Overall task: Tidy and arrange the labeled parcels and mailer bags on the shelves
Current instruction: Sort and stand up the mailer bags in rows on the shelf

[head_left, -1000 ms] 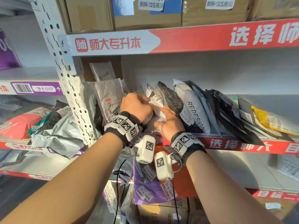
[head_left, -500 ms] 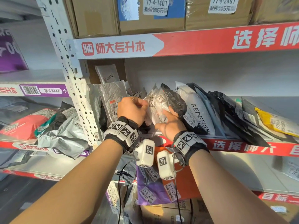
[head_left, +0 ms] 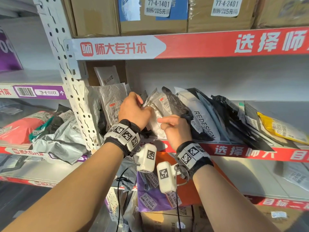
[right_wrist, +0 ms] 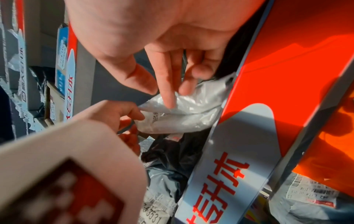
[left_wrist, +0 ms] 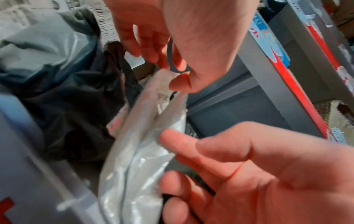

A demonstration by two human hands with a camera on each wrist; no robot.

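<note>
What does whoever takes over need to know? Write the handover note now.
Left hand: pinches the top corner of a silvery mailer bag.
Right hand: fingers straight, resting against the same bag lower down.
Where things are: the bag stands on the middle shelf, between the upright grey mailers by the post and the REDESIGN bag.
Done: the grey mailers at the left stand upright.
Left: seat the silvery bag against them, then probably straighten the row to its right, which slumps over as far as the yellow bag.
</note>
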